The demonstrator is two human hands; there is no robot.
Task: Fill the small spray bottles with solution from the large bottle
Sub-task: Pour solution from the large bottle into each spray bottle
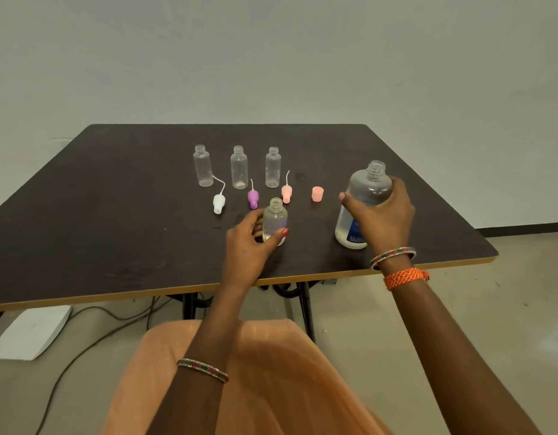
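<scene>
Large bottle's [362, 202] label mostly behind right hand [381, 215], unreadable.

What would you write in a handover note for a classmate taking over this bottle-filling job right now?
Left hand grips a small uncapped bottle standing on the table.
Right hand grips the uncapped large bottle, upright.
Three more small bottles stand open in a row behind; three spray tops and the pink cap lie between.
Done: everything uncapped.
Left: pour into all four, refit tops.
</scene>
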